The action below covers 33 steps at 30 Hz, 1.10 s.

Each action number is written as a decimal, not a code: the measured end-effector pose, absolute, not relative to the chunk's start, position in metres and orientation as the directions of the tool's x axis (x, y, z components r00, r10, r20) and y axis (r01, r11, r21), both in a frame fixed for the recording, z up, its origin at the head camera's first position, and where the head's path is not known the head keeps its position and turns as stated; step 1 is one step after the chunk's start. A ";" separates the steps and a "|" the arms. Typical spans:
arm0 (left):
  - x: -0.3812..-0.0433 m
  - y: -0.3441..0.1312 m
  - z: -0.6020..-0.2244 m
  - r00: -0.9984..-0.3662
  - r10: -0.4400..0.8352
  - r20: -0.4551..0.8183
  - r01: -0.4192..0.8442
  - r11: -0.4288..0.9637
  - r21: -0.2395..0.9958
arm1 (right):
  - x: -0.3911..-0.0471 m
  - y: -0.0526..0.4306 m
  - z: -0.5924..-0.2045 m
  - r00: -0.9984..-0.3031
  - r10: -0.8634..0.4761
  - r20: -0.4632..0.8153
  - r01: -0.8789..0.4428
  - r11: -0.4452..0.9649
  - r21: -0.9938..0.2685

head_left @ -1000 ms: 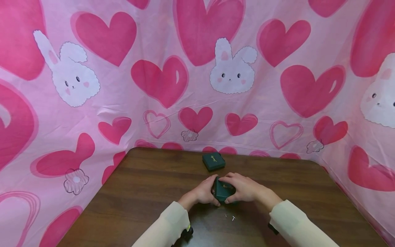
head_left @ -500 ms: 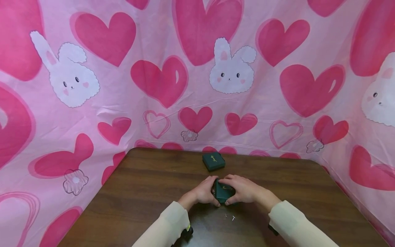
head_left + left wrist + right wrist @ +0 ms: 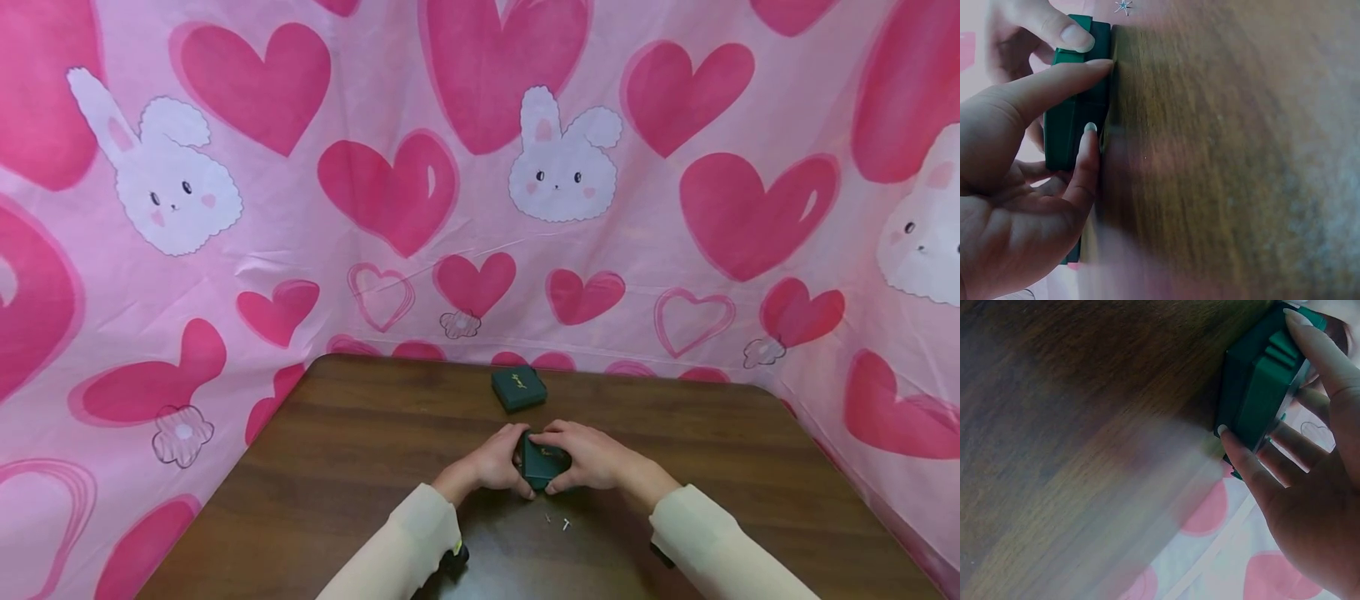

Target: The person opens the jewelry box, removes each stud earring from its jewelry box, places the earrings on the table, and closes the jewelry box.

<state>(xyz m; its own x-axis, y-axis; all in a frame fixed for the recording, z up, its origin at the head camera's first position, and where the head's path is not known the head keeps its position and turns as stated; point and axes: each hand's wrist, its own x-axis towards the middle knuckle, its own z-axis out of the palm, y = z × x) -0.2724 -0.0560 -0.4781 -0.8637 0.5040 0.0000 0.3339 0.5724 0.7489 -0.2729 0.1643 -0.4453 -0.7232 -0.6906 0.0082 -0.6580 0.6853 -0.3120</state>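
A small dark green jewelry box [image 3: 542, 467] with gold lettering on its lid sits low over the table between both hands. My left hand [image 3: 491, 462] grips it from the left. In the left wrist view, that thumb lies across the side of the box [image 3: 1059, 134] and a fingertip presses near its lower edge. From the right, my right hand [image 3: 592, 457] holds the box, its thumb on the near side and fingers around the far side. The lid lies down on the base in the right wrist view, where the box [image 3: 1266, 381] shows a raised ridge.
A second green box [image 3: 519, 388] with gold lettering stands behind the hands, near the back of the wooden table [image 3: 375, 417]. Two tiny silvery pieces [image 3: 566, 524] lie in front of the hands; one looks star-shaped in the left wrist view. Pink heart-printed cloth [image 3: 480, 233] hangs around the table.
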 end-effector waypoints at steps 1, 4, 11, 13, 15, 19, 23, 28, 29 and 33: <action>-0.272 -0.056 -0.478 -0.863 0.505 -0.001 0.335 0.574 0.747 | -0.273 0.164 -0.445 -0.723 -0.690 0.007 -0.657 0.685 -0.315; -0.272 -0.056 -0.478 -0.860 0.510 -0.002 0.339 0.576 0.743 | -0.273 0.163 -0.445 -0.726 -0.687 -0.001 -0.650 0.688 -0.322; -0.273 -0.055 -0.481 -0.857 0.515 0.005 0.352 0.578 0.736 | -0.272 0.164 -0.444 -0.732 -0.681 -0.018 -0.629 0.685 -0.368; -0.274 -0.055 -0.482 -0.856 0.518 0.003 0.352 0.578 0.736 | -0.271 0.167 -0.445 -0.731 -0.682 -0.026 -0.621 0.680 -0.390; -0.273 -0.055 -0.482 -0.856 0.518 -0.006 0.345 0.580 0.738 | -0.271 0.169 -0.446 -0.728 -0.685 -0.035 -0.615 0.674 -0.408; -0.272 -0.054 -0.480 -0.856 0.517 -0.018 0.336 0.582 0.741 | -0.270 0.174 -0.448 -0.720 -0.693 -0.039 -0.615 0.663 -0.426; -0.272 -0.054 -0.479 -0.856 0.517 -0.008 0.344 0.581 0.738 | -0.270 0.175 -0.448 -0.716 -0.698 -0.025 -0.621 0.653 -0.435; -0.273 -0.055 -0.479 -0.859 0.512 -0.006 0.338 0.575 0.745 | -0.271 0.177 -0.448 -0.726 -0.688 -0.008 -0.617 0.656 -0.434; -0.273 -0.055 -0.479 -0.860 0.510 -0.009 0.333 0.575 0.748 | -0.271 0.177 -0.449 -0.730 -0.683 -0.006 -0.614 0.660 -0.433; -0.274 -0.056 -0.480 -0.860 0.510 -0.009 0.337 0.581 0.741 | -0.273 0.179 -0.451 -0.746 -0.666 -0.017 -0.595 0.677 -0.433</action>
